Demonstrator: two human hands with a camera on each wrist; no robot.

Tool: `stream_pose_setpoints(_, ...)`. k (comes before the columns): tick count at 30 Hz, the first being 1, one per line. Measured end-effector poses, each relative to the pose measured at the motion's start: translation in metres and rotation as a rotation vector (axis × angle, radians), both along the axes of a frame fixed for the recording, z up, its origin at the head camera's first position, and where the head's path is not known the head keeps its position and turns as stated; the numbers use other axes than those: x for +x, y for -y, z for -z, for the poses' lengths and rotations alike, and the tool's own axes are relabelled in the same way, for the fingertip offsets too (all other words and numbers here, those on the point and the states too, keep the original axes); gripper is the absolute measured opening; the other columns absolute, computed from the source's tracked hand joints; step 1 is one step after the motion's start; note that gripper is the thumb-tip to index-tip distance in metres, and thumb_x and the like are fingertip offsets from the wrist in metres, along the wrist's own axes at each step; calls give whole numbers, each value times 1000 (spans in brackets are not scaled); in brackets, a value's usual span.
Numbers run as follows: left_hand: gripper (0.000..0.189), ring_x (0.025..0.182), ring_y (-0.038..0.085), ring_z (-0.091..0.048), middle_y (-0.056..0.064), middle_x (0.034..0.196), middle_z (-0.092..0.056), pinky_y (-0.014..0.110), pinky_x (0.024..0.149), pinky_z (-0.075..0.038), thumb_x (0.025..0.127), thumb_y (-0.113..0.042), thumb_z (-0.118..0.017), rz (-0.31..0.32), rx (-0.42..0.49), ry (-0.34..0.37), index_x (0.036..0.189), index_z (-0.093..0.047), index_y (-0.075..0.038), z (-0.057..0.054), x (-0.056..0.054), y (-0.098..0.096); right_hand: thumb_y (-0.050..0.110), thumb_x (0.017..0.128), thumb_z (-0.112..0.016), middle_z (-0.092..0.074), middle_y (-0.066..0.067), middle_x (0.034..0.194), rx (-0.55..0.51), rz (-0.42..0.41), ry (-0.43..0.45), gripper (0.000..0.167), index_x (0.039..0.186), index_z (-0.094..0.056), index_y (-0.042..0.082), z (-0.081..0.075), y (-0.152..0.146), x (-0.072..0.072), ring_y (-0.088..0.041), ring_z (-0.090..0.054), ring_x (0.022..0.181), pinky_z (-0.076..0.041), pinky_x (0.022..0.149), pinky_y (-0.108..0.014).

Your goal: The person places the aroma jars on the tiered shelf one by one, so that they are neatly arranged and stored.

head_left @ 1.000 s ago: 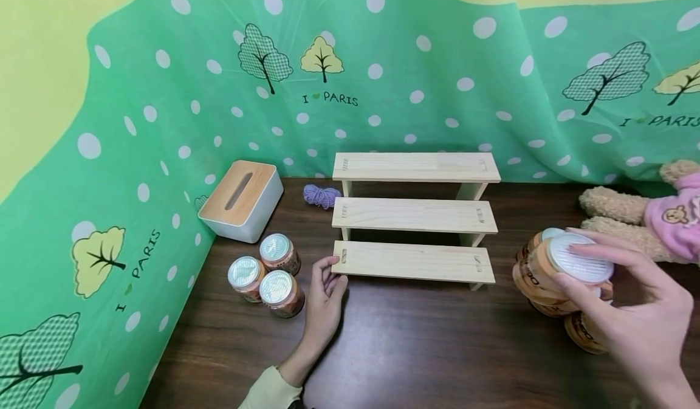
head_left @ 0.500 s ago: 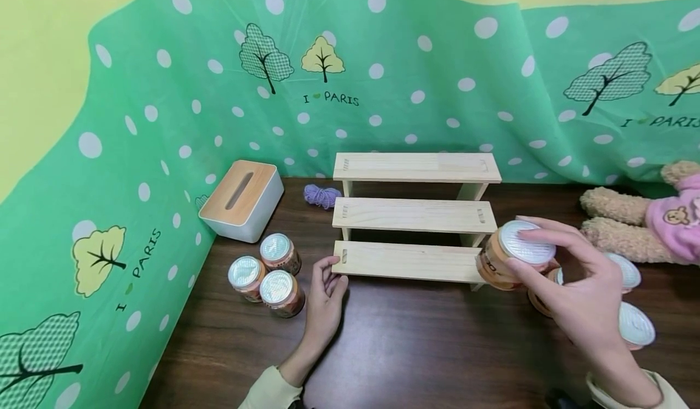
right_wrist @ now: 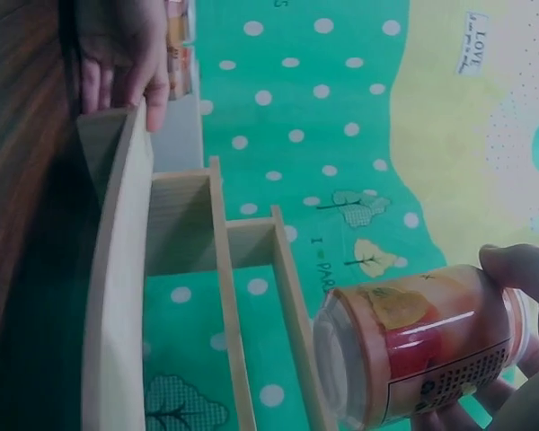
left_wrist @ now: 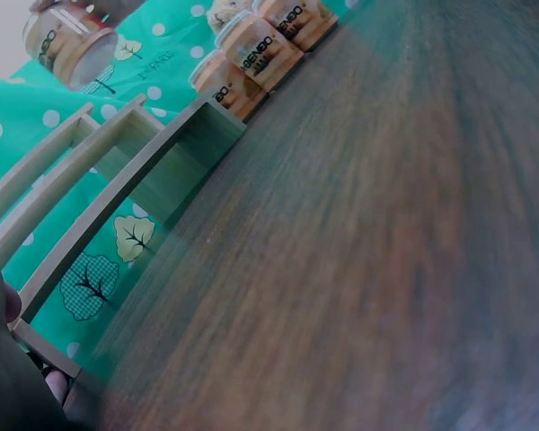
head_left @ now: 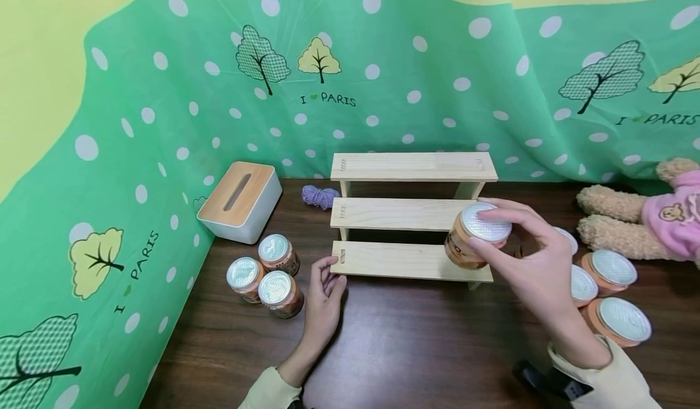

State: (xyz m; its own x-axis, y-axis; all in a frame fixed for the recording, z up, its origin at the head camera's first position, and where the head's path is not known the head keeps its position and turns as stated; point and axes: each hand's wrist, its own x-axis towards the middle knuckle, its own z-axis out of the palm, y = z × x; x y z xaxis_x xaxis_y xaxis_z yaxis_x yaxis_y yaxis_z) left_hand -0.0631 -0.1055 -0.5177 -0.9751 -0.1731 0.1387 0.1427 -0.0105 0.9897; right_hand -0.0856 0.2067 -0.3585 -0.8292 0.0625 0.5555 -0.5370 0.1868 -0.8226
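My right hand [head_left: 538, 269] grips a jar [head_left: 465, 245] with a pale ribbed lid and orange label. Its thumb and fingers are around the lid end. The jar is held above the right end of the lowest tier of a three-tier wooden shelf [head_left: 404, 260]. In the right wrist view, its clear base [right_wrist: 337, 364] points toward the shelf boards, apart from them. My left hand [head_left: 324, 305] holds the left end of the lowest board; the right wrist view shows that hand's thumb [right_wrist: 155, 99] against the board's end.
Several more jars [head_left: 623, 321] stand right of the shelf, partly behind my right hand. Three jars [head_left: 276, 290] cluster at the left. Behind them are a wood-topped tissue box [head_left: 240, 196] and purple yarn [head_left: 319, 197]. A teddy bear [head_left: 629, 236] lies far right. Polka-dot cloth [head_left: 394, 81] hangs behind.
My right hand has carried the jar left from the right-hand group to above the lowest tier. More jars at the right are uncovered. My left hand has stayed on the shelf end.
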Motion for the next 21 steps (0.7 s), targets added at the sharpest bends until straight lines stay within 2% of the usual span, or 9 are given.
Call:
stream_pose_setpoints(7, 39, 140, 31, -61, 25, 151, -63, 23, 113, -51, 107, 7, -61, 1, -17, -4, 144, -53, 6, 0, 1, 2, -20, 79, -88, -76, -6, 132, 49, 47, 57, 43, 119, -79, -9, -5, 12, -16, -18, -69, 123, -56, 96, -17)
stream_pose_setpoints(14, 39, 136, 22, -63, 27, 149, -64, 19, 110, -52, 106, 3, -62, 14, -44, -55, 144, -53, 5, 1, 0, 2, -17, 82, -88, -75, -12, 132, -75, -35, 52, 41, 121, -78, -10, -16, 24, -29, -25, -67, 124, -54, 102, -22)
stream_pose_setpoints(18, 39, 138, 26, -62, 25, 151, -63, 22, 112, -51, 107, 2, -63, 13, -47, -32, 145, -53, 4, 1, -1, 1, -13, 83, -90, -76, -11, 133, -63, -24, 52, 40, 121, -79, -7, -24, 32, -35, -25, -66, 125, -53, 103, -22)
stream_pose_setpoints(21, 38, 136, 24, -62, 23, 150, -63, 23, 111, -52, 107, 3, -63, -5, -28, -9, 144, -54, 3, 2, 0, 1, -10, 84, -90, -76, -9, 133, -31, -18, 56, 39, 121, -80, -5, -25, 38, -40, -25, -67, 124, -53, 103, -23)
